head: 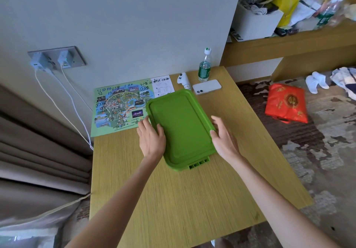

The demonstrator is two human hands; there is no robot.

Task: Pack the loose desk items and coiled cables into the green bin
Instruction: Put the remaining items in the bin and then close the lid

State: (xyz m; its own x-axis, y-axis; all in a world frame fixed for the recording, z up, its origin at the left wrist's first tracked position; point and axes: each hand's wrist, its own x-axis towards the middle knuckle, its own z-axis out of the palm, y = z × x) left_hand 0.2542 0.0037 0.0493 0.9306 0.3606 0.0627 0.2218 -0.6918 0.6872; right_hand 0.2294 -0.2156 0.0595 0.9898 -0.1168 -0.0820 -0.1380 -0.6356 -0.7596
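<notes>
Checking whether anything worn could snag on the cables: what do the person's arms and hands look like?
The left forearm and right forearm are bare to the frame's edge, with no sleeve in view. The left hand and right hand are bare too: no gloves, rings, watch or bracelet visible.

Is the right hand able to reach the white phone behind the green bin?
Probably yes. The right hand rests at the green plastic bin's edge, and bare wooden desk lies between it and the flat white phone.
</notes>
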